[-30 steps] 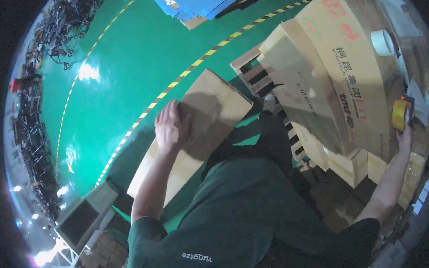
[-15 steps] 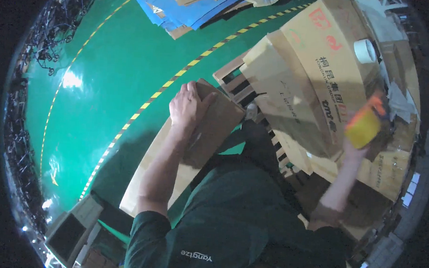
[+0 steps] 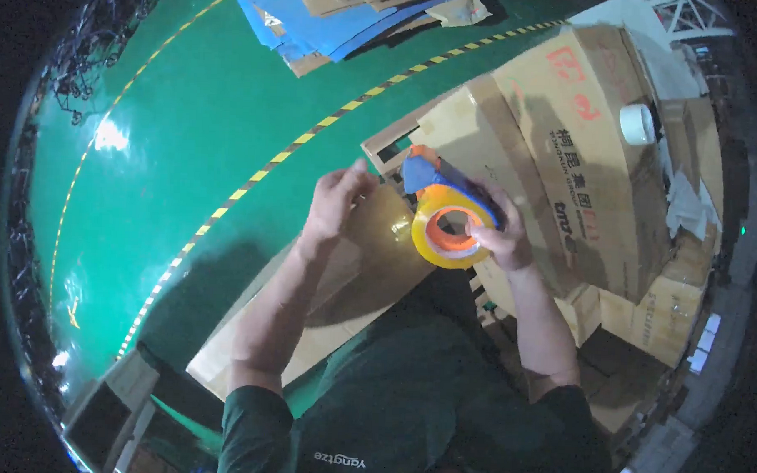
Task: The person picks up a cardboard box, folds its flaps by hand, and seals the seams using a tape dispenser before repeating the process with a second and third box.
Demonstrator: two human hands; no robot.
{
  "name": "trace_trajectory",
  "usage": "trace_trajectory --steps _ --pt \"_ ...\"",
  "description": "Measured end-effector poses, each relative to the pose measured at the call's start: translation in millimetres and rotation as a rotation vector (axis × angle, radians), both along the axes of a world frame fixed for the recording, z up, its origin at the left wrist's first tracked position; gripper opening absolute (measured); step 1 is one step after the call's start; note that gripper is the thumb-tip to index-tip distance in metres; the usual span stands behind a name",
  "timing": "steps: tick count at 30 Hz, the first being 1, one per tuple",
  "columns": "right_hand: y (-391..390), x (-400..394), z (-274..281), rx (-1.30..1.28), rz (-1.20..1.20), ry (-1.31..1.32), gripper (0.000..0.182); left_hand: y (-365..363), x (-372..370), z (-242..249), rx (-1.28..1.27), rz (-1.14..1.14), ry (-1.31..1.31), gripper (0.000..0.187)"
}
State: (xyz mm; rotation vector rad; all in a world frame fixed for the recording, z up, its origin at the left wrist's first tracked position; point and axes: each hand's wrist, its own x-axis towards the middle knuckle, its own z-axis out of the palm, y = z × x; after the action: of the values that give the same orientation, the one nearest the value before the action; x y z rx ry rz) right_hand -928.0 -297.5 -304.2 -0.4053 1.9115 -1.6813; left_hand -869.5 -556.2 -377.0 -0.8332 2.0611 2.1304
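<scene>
My right hand (image 3: 504, 228) grips a blue and orange tape dispenser (image 3: 435, 172) carrying a roll of yellow tape (image 3: 429, 230). The dispenser is over the far right end of a long cardboard box (image 3: 301, 296) in front of my body. At the box's far left edge is my left hand (image 3: 340, 203), its fingers curled in and closed; what they hold, if anything, is hidden. A shiny patch shows on the box top beside the dispenser.
Large printed cartons (image 3: 540, 159) rest on a wooden pallet (image 3: 390, 145) to the right, with a white tape roll (image 3: 637, 125) on top. Blue sheets and flattened cardboard (image 3: 319, 26) lie on the green floor beyond a striped line (image 3: 315, 134). An open box (image 3: 106, 410) is lower left.
My right hand has brought the tape dispenser left from above the large cartons to the long box. My left hand has gone from lying spread on the box to curled at its edge.
</scene>
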Motion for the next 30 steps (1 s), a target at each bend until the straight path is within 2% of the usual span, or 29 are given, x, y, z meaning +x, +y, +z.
trace_trajectory --steps 2,3,5,6,8,9,10,12,14,18,21,24,27,30 --pt "-11.1 -2.6 8.9 0.076 0.002 0.035 0.066 -5.2 -12.3 3.9 0.47 0.014 -0.075 0.059" --pt "-14.1 -4.4 11.0 0.098 0.007 0.042 0.066 -6.3 -16.3 4.5 0.591 0.021 -0.094 0.067" --pt "-18.4 -8.2 11.4 0.305 0.129 0.362 0.067 -9.5 -19.3 5.0 0.6 -0.112 -0.114 0.062" --pt "-20.3 -10.0 11.2 0.356 0.163 0.439 0.067 -9.3 -21.2 3.4 0.604 -0.142 -0.122 0.061" --pt "-25.6 -12.1 11.4 0.37 0.204 0.61 0.058 -7.3 -24.6 -2.6 0.69 -0.153 -0.065 0.032" --pt "-27.5 -12.2 12.3 0.376 0.215 0.646 0.055 -7.9 -25.3 -2.5 0.716 -0.155 -0.057 0.031" --pt "-29.1 -12.8 14.1 0.39 0.237 0.71 0.054 -10.7 -25.8 1.2 0.686 -0.165 -0.043 0.017" --pt "-33.4 -14.3 17.8 0.407 0.27 0.806 0.052 -16.3 -28.8 5.5 0.637 -0.181 -0.021 0.03" --pt "-38.4 -12.7 22.8 0.505 0.298 0.753 0.062 -17.3 -31.9 -1.1 0.553 -0.187 -0.005 0.019" --pt "-50.7 -5.8 36.1 0.756 0.349 0.702 0.068 -23.8 -43.5 5.8 0.422 -0.129 -0.081 0.023" --pt "-57.1 11.2 53.8 0.795 0.28 0.68 0.072 -43.5 -51.0 1.9 0.264 -0.239 -0.034 0.022" --pt "-54.9 29.1 83.3 1.125 0.343 0.501 0.078 -57.1 -58.6 -26.6 0.203 0.037 -0.015 0.028" --pt "-46.1 41.1 95.9 1.065 0.328 0.639 0.072 -52.6 -53.2 -49.5 0.135 -0.136 -0.165 0.022" --pt "-56.7 39.7 104.3 1.098 0.322 0.609 0.071 -41.0 -53.8 -58.6 0.164 -0.071 -0.213 0.022"
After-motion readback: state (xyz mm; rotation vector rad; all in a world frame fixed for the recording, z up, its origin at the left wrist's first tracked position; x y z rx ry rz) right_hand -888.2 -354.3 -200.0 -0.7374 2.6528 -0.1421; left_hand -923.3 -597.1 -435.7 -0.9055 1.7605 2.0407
